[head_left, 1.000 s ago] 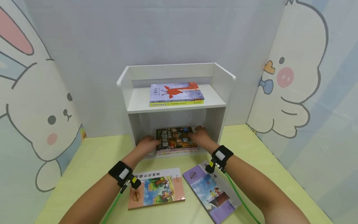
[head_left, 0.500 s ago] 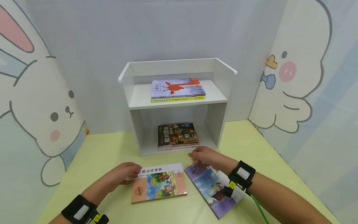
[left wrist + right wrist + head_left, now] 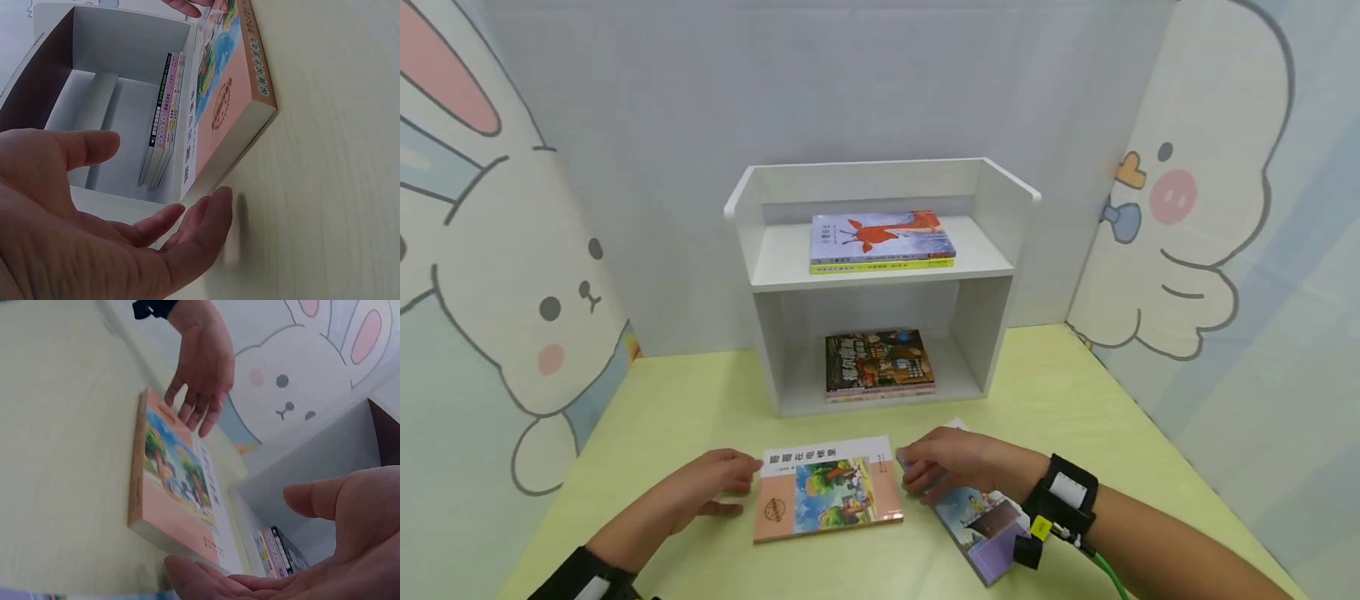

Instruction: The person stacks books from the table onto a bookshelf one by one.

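Note:
An orange and white book (image 3: 827,487) with a picture of trees lies flat on the table in the head view. My left hand (image 3: 703,492) is at its left edge, fingers relaxed and thumb apart, holding nothing. At its right edge is my right hand (image 3: 962,462), fingers loosely bent, over a purple book (image 3: 996,554) that lies slanted and is partly covered by that hand. In the left wrist view the fingertips (image 3: 219,203) come right up to the orange book's corner (image 3: 237,119). The right wrist view has my right fingertips (image 3: 181,569) close to its other end.
Behind the books stands a white two-tier shelf (image 3: 880,282). Its upper tier bears a small stack topped by a giraffe book (image 3: 880,236); its lower tier holds a dark-covered book (image 3: 880,362) on a stack. Cartoon-printed walls (image 3: 880,83) enclose the pale yellow table (image 3: 692,400).
Both hands have left the dark book's stack inside the lower tier and come back toward the front table. They now flank the orange book, the right one having moved lower over the purple book.

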Demonstrator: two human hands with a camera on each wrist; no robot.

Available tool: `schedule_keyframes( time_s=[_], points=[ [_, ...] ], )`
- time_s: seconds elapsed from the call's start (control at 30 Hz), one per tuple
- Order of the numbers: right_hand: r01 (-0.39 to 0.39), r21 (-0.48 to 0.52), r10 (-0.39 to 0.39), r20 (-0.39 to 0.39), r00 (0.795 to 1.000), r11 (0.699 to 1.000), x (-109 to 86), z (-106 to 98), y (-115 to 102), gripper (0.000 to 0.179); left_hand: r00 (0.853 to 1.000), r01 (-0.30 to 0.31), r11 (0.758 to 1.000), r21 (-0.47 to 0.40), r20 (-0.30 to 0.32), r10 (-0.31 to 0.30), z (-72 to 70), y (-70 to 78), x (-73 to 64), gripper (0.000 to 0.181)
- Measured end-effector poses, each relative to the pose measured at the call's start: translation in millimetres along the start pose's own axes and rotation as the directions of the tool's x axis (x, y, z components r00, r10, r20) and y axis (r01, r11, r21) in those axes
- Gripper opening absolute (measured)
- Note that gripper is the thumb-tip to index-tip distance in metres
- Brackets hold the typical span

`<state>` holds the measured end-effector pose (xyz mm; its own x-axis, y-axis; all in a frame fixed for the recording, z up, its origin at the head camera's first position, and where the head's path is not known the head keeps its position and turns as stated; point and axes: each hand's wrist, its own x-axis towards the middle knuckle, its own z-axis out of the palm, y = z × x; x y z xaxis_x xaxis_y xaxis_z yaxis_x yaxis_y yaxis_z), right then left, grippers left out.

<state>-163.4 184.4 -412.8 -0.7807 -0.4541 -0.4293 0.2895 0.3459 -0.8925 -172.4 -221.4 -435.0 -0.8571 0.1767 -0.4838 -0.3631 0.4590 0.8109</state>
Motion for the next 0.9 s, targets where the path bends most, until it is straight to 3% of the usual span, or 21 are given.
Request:
schedule_keyframes(
  time_s=[0.17,0.33,0.4,0.57,0.77,0.9],
  points=[
    [-0.029,0.061,0.028,0.012,1.0,0.998,-4.2,18.2,-2.7,0.059,0.999,0.011,0.999,-0.053,0.052,-0.008,8.6,0.8,1.0,0.065],
    [-0.038,0.167,0.046,-0.044,0.998,0.985,-2.2,36.0,-0.1,0.033,0.998,0.044,0.998,-0.049,0.057,-0.041,15.8,1.8,2.4,0.059],
    [-0.021,0.196,0.036,-0.074,0.997,0.98,-0.4,41.3,2.4,0.025,0.998,0.052,0.998,-0.042,0.045,-0.05,17.0,2.2,0.9,0.059],
    [0.032,0.233,0.003,-0.148,0.989,0.972,1.8,48.3,7.3,0.031,0.999,0.046,0.997,-0.063,0.029,-0.044,19.7,1.6,-3.5,0.06],
    [0.135,0.219,-0.082,-0.235,0.969,0.966,3.0,49.3,11.4,0.017,1.0,-0.009,0.995,-0.102,-0.019,0.007,25.9,4.0,-8.2,0.054],
    [0.2,0.202,-0.133,-0.304,0.943,0.959,6.0,48.9,16.1,0.036,0.998,-0.06,0.989,-0.132,-0.037,0.056,30.8,3.3,-10.0,0.046]
  ],
)
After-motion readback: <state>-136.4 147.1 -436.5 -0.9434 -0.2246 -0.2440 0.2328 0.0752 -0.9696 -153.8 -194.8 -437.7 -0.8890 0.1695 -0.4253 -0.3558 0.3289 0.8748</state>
